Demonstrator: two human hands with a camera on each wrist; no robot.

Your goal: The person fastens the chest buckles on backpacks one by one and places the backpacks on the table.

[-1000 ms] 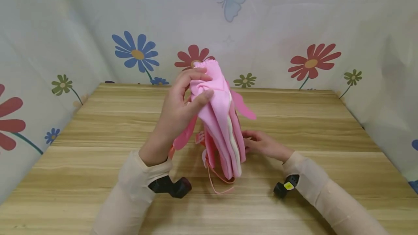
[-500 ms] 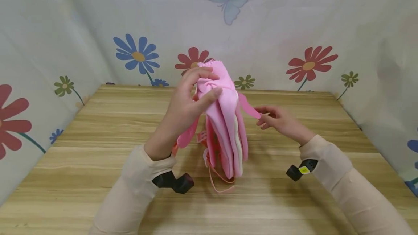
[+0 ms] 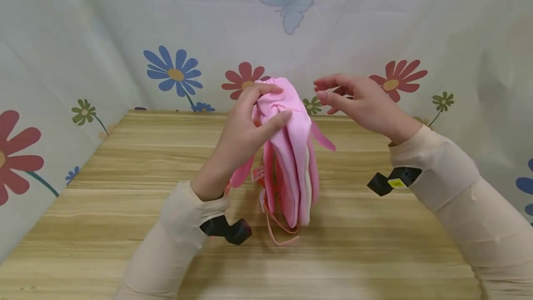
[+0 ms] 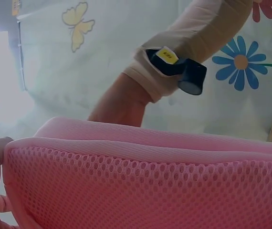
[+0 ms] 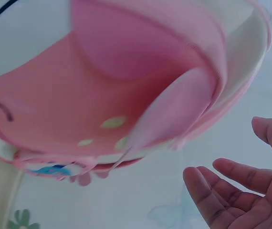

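Note:
A pink child's backpack point(image 3: 293, 152) stands upright on the table, seen edge-on in the head view. My left hand point(image 3: 245, 138) grips the top of it, thumb on the near side and fingers over the far side. To the right of the bag's top, my right hand point(image 3: 362, 105) is in the air, fingers loosely bent and holding nothing. In the left wrist view the mesh back panel point(image 4: 126, 191) fills the lower part. The right wrist view shows the bag's front with a cartoon face and a pink ear-like flap point(image 5: 174, 109), apart from my right fingers.
An orange-pink strap point(image 3: 283, 243) trails on the wooden table point(image 3: 374, 253) at the bag's near side, below a pink buckle point(image 3: 258, 174). A white curtain point(image 3: 208, 13) printed with flowers and a butterfly closes off the back and sides.
My right hand has come up from low beside the bag, touched the tip of the pink flap, left it and risen higher. My left hand keeps its grip on the top.

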